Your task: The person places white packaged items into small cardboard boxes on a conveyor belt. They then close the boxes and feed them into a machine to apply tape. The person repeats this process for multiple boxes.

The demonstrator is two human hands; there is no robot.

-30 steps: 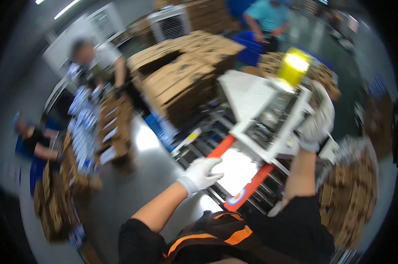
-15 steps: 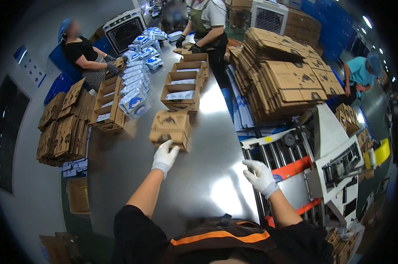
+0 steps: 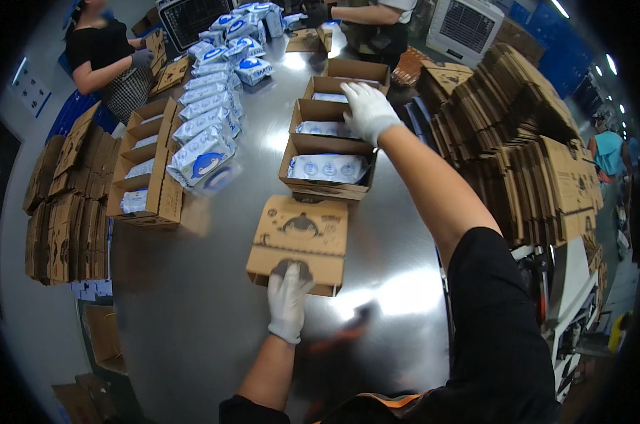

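Note:
A small brown carton with a printed top stands on the steel table in front of me, its lid folded over. My left hand, in a white glove, is closed at the carton's near edge, fingertips at the dark patch on its front. My right hand, also gloved, reaches forward over a row of open cartons, fingers stretched out and nothing visibly held. It lies over the right end of the middle cartons; what its fingertips touch is hidden. White-and-blue packs lie inside these cartons.
Another row of filled open cartons stands at the left, beside a pile of white-and-blue packs. Flattened cardboard stacks rise at left and right. Two people work at the table's far end, a third at far right. A machine flanks the table.
My right hand has swung from beside the machine to over the open cartons. My left hand stays at the closed carton. The view has shifted, bringing the cartons nearer.

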